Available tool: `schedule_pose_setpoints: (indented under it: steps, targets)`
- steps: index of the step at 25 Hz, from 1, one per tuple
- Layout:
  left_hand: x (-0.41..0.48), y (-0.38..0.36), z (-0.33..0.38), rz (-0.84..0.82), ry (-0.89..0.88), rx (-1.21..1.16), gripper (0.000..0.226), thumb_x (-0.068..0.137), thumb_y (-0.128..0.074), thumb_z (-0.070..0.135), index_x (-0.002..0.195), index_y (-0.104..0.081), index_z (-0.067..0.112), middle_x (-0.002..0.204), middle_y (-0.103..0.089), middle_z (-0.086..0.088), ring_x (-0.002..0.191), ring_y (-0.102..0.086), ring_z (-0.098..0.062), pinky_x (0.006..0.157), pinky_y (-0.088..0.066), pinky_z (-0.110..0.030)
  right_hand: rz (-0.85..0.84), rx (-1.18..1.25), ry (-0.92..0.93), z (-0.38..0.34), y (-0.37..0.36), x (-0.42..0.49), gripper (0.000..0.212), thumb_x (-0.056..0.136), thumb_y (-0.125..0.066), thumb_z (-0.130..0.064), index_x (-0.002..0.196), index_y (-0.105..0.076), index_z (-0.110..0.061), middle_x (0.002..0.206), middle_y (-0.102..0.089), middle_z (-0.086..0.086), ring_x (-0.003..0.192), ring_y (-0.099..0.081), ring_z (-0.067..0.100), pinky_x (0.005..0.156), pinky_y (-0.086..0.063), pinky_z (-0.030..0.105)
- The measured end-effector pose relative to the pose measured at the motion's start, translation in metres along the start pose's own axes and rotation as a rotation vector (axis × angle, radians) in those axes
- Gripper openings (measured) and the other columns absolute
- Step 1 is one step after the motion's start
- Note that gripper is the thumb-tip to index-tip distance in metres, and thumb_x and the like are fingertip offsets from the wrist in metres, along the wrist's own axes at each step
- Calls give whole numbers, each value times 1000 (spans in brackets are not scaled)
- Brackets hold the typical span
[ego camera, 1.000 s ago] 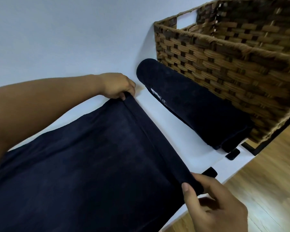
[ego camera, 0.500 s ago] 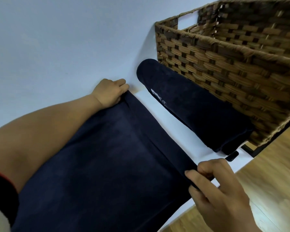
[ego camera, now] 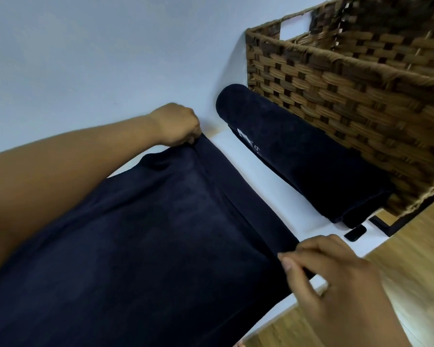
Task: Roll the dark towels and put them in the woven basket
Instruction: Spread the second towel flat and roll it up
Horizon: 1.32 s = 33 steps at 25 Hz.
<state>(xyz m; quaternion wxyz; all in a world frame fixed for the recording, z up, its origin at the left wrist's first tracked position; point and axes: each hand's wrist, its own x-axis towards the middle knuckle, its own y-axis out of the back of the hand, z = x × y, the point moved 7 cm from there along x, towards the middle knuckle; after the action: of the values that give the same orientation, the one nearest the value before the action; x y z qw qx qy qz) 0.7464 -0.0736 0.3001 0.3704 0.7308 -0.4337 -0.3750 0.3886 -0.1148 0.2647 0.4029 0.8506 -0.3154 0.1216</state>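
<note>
A dark navy towel (ego camera: 148,246) lies spread on the white table (ego camera: 273,186), its far edge turned over into a narrow first roll. My left hand (ego camera: 178,126) grips the far end of that rolled edge with curled fingers. My right hand (ego camera: 336,279) pinches the near end of the same edge at the table's front. A second dark towel (ego camera: 298,154), rolled into a thick cylinder with a white label, lies against the side of the brown woven basket (ego camera: 348,78). The basket's inside is mostly out of sight.
A pale wall runs behind the table on the left. A small black object (ego camera: 355,233) sits on the table near the rolled towel's end. Wooden floor (ego camera: 411,259) shows beyond the table's front edge at the right.
Both hands have turned the towel's far edge over a little more toward me; the left fingers are now curled tighter, and the cloth beside that hand has bunched up.
</note>
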Motion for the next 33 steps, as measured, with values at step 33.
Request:
schedule_pose_setpoints:
  steps: [33]
  targets:
    - [-43,0,4,150,38,-129,16,92,-57,12,100,-71,13,98,-69,-3,87,-62,-30,72,-42,-31,-471,171,-108,-17,-14,28,10,83,-66,-36,84,-76,-34,75,-64,-13,71,-63,9,62,-47,15]
